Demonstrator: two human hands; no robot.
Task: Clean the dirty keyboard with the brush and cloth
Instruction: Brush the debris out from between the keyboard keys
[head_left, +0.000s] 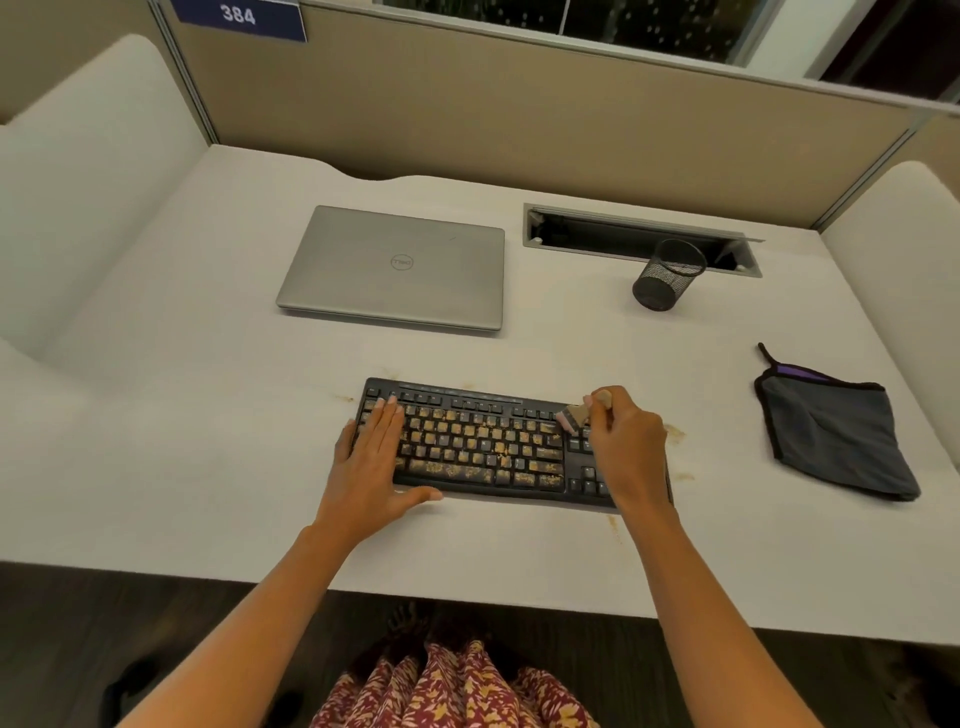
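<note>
A black keyboard (478, 447) lies on the white desk, its keys strewn with yellowish-brown crumbs. My left hand (371, 457) rests flat on the keyboard's left end, fingers straight, thumb along the front edge. My right hand (626, 447) grips a small brush (574, 415) with a pale wooden handle. Its bristles touch the keys at the upper right of the main key block. The hand hides the keyboard's right end. A dark grey cloth (831, 441) with black trim lies on the desk to the right, apart from both hands.
A shut silver laptop (397, 267) lies behind the keyboard. A black mesh pen cup (667, 275) stands at the back right, in front of an open cable tray (639, 239). Crumbs lie on the desk (208, 415) by the keyboard's right side. Beige partitions surround the desk.
</note>
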